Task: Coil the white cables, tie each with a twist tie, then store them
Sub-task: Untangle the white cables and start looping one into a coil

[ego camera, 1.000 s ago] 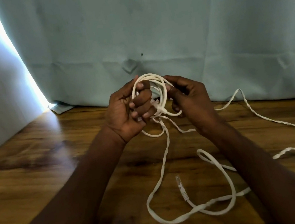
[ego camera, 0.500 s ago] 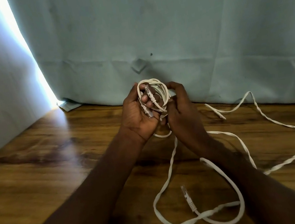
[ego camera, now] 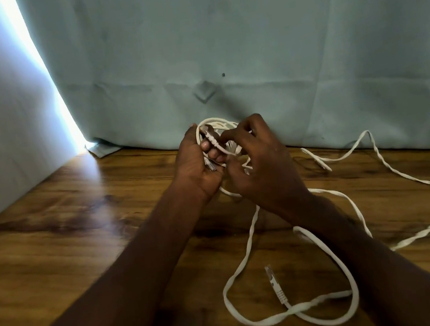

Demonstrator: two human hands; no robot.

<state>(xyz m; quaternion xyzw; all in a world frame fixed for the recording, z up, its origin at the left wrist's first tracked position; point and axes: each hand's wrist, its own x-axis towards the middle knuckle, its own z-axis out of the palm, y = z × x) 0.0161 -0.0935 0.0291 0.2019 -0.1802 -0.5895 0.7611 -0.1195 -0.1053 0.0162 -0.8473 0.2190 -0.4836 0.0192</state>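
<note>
Right hand (ego camera: pixel 262 166) has shifted over the coil (ego camera: pixel 217 134); fingers curled, pinching a strand. Left hand (ego camera: pixel 196 163) grips the coil, fingers curled round it.

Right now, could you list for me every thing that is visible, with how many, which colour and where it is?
coil of cable: one, white, held up between both hands in front of the curtain
loose cable: white, count of separate cables unclear, trailing over the floor from the hands toward the right edge
cable plug: one, white with a clear tip, lying on the floor inside a loop near the right forearm
floor: one, brown wood
curtain: one, pale blue-green, hanging behind, with bright light at its left edge
left hand: one, fingers curled round the coil
right hand: one, fingers pinching a strand at the coil
</note>
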